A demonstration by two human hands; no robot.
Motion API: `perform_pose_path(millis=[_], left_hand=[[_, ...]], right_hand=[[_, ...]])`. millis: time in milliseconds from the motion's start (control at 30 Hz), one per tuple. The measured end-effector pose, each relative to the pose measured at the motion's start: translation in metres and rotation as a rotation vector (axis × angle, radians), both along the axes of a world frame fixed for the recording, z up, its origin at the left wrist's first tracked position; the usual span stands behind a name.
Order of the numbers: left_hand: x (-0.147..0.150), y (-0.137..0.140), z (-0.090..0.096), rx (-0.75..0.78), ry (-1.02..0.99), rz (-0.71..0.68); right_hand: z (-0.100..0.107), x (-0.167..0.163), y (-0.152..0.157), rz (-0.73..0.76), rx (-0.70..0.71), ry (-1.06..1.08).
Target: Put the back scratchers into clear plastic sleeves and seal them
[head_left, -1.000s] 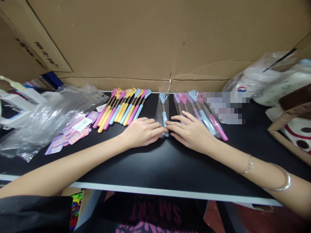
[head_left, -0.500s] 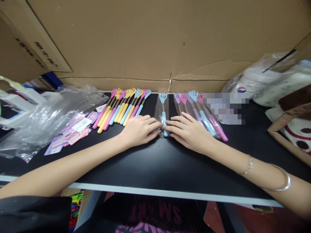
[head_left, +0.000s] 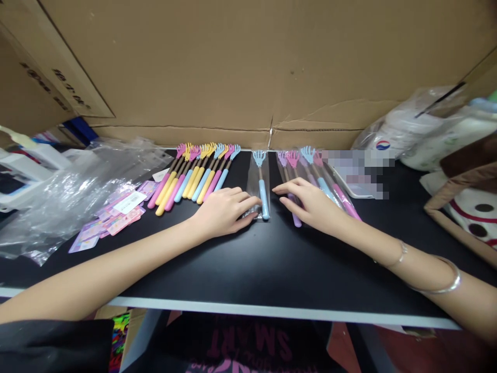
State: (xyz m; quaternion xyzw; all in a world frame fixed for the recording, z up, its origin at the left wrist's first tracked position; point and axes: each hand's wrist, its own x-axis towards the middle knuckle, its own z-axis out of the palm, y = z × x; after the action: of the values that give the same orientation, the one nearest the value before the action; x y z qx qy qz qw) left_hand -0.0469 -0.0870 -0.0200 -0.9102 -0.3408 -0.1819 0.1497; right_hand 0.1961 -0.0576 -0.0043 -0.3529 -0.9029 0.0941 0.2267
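Note:
A light-blue back scratcher [head_left: 264, 199] lies in a clear plastic bag [head_left: 253, 184] on the black table. My left hand [head_left: 229, 210] rests at the bag's lower left, its fingers stretched over the plastic and the thumb apart from them. My right hand [head_left: 305, 202] is open, fingers spread, above the bagged back scratchers to the right. Among these are a purple back scratcher [head_left: 297, 220], partly hidden by my hand, a blue one [head_left: 324, 186] and a pink one [head_left: 351, 209]. Left of my left hand, several unbagged back scratchers [head_left: 192, 178] in pink, yellow and blue lie side by side.
Clear plastic bags [head_left: 77, 186] and printed cards [head_left: 111, 215] lie at the left beside a white object [head_left: 27, 176]. A phone-like device [head_left: 353, 181], partly blurred out, is at the right, near bagged containers [head_left: 407, 129] and a fabric bag [head_left: 473, 207]. Cardboard [head_left: 233, 67] stands behind.
My right hand has come away from the bagged blue back scratcher and moved right, over the purple one. My left hand stays at the bag, with its fingers a little more apart.

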Motion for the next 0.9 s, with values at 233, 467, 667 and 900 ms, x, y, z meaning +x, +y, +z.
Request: perform_pose_path(millis=[233,467,667,900], left_hand=[[-0.001,-0.002,0.0,0.056,-0.006,0.022],[-0.002,-0.004,0.001,0.051,0.009,0.012],[-0.002,-0.003,0.001,0.036,0.001,0.011],[-0.001,-0.004,0.002,-0.01,-0.02,0.026]], right_hand=[[0.004,-0.01,-0.004,0.003,-0.255,0.108],[0.002,-0.023,0.004,0.003,-0.111,0.024],[0.005,-0.035,0.023,-0.045,-0.101,-0.04],[0.002,-0.044,0.054,-0.145,-0.246,-0.028]])
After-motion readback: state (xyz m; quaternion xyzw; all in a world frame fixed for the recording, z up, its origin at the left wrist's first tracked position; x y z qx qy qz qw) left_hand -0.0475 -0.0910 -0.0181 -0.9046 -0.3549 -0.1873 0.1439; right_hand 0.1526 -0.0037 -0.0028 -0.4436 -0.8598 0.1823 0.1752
